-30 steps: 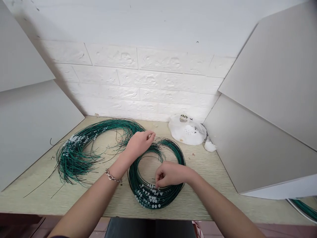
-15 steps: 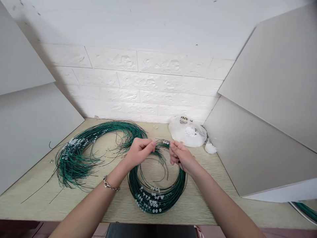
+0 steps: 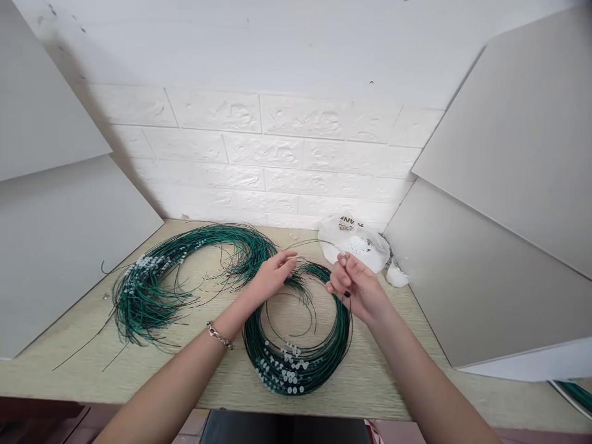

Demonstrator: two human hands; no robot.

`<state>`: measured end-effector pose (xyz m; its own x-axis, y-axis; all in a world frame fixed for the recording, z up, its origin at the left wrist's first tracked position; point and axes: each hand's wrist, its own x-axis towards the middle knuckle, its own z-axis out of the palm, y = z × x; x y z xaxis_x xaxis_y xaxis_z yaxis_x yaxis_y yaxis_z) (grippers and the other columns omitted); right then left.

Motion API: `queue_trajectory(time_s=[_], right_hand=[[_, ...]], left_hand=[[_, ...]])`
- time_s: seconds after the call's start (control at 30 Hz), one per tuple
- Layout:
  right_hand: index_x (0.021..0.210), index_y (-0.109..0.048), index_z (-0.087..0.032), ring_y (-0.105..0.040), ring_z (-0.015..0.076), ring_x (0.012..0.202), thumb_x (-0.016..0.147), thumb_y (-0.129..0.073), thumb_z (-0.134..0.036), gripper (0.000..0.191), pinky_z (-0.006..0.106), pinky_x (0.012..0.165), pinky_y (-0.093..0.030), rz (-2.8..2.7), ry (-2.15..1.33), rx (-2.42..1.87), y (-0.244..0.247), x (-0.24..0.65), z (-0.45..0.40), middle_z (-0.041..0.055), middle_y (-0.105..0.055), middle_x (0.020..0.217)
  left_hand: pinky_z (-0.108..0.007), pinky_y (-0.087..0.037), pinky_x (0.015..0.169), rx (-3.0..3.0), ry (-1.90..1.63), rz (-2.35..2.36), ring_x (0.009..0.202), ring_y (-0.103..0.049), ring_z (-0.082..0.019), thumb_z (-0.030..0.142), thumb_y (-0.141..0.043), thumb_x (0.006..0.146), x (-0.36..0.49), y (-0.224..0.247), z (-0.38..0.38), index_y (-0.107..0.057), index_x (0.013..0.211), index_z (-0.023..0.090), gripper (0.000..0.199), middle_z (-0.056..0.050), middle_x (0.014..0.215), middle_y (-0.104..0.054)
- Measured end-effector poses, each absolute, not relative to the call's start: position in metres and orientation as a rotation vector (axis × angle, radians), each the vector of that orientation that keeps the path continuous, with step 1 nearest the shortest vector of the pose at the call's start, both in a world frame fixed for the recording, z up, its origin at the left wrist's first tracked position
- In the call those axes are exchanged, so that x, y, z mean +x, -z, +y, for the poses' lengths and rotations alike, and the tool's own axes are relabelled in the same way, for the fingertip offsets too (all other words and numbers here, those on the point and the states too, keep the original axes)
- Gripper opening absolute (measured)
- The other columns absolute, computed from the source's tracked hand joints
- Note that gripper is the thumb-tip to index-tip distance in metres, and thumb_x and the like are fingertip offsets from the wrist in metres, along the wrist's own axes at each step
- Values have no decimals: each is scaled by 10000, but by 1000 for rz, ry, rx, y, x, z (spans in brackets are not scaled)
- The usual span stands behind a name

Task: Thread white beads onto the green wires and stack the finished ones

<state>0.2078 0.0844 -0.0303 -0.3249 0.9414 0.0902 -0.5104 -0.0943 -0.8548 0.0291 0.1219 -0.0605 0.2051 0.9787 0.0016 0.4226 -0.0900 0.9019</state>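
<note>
My right hand (image 3: pixel 361 287) is closed in a pinch on a thin green wire, with a small white bead at its fingertips. The wire's loose end runs left from the pinch, above the table. My left hand (image 3: pixel 275 272) is open, thumb and fingers apart, near that loose end and over the upper left of a round coil of green wires (image 3: pixel 342 333). Small white beads (image 3: pixel 290 376) sit on the coil's near side. Left of my left hand lies a curved bundle of green wires (image 3: pixel 217 234), also carrying white beads, its ends splayed out.
A clear plastic bag (image 3: pixel 328 246) of small white pieces lies at the back right, beside a smaller white bag (image 3: pixel 396 274). Grey panels (image 3: pixel 490 265) stand at both sides, and a white brick-patterned wall (image 3: pixel 277 154) closes the back. More green wire (image 3: pixel 576 394) shows at the right edge.
My right hand has moved right and slightly up, drawing the wire away from my left hand. My left hand's fingers have opened from a pinch.
</note>
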Motion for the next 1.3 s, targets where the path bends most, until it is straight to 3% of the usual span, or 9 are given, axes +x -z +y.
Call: queue_trajectory(time_s=[0.13,0.43,0.57,0.7,0.87,1.07,1.3], right_hand=[[692,-385,-235,-184,71,395,682,-557,-408,244,264,505,-374,-982,-1648,-564,23,227,90,-89,-193,453],[637,-328,-242,-119,82,398,649,-529,-496,324,273,476,-331,-1067,-1460,-596,20,250,96,-90,-68,420],[661,-352,-244,-96,78,387,665,-580,-413,284,251,469,-313,-1055,-1505,-465,9,258,95,-92,-56,416],[684,-383,-247,-101,73,375,697,-579,-343,219,245,462,-306,-1080,-1490,-392,-14,260,95,-89,-91,427],[696,-402,-249,-96,66,365,710,-565,-321,178,247,448,-306,-1163,-1373,-353,-52,261,95,-85,-122,441],[722,-438,-237,-117,56,372,742,-538,-311,126,235,403,-263,-1266,-1209,-415,-86,266,94,-78,-180,477],[709,-487,-229,-121,42,356,805,-469,-280,110,239,354,-70,-1324,-837,-591,-119,278,85,-53,-213,506]], left_hand=[[-180,-351,366,1497,-546,1378,542,-464,-95,383,-435,723,24,70,132,-530,1009,126,395,-72,838,-567],[-149,-354,362,1438,-575,1394,537,-448,-78,309,-422,715,25,68,132,-525,937,144,295,-71,857,-545],[-145,-353,370,1399,-615,1401,550,-482,-81,257,-424,692,23,72,133,-449,904,178,228,-49,857,-560],[-159,-368,392,1474,-597,1378,581,-506,-98,312,-441,680,19,78,135,-457,772,171,169,-44,820,-559],[-202,-360,408,1659,-481,1435,500,-478,-119,423,-422,693,19,81,134,-552,747,159,298,-14,586,-501],[-232,-363,520,1935,-479,1425,567,-498,-145,474,-391,718,23,74,128,-594,677,161,375,-14,597,-534],[-262,-359,696,2067,-481,1401,785,-515,-184,392,-415,723,25,78,130,-616,733,161,306,-44,800,-601]])
